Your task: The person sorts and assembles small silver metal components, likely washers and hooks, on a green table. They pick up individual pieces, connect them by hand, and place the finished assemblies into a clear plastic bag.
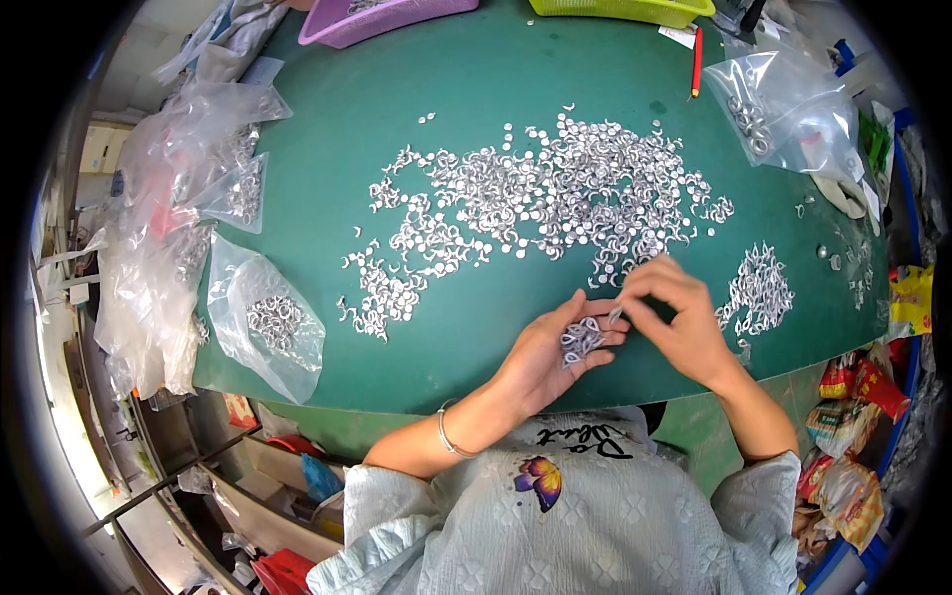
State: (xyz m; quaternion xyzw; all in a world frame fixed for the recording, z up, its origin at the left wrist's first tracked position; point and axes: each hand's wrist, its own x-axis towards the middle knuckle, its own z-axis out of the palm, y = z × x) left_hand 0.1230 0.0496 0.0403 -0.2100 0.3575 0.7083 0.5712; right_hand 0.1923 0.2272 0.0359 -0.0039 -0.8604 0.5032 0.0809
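Note:
My left hand (543,349) is palm up near the table's front edge, fingers curled under a small heap of silver teardrop-shaped metal loops (581,340). Just to its right my right hand (676,315) pinches a small silver metal piece (616,313) between thumb and fingertips, over the left fingers. Exactly what shape this piece has is too small to tell. Beyond both hands spreads a wide pile of small silver crescents and round pieces (535,193). Right of my right hand lies a separate heap of pointed silver loops (760,288).
The green table (347,109) bears clear bags with metal parts (268,317) at left and another bag (783,109) at far right. A purple basket (342,28) and a yellow-green basket (635,10) stand at the back. A red pencil (697,61) lies near the bag.

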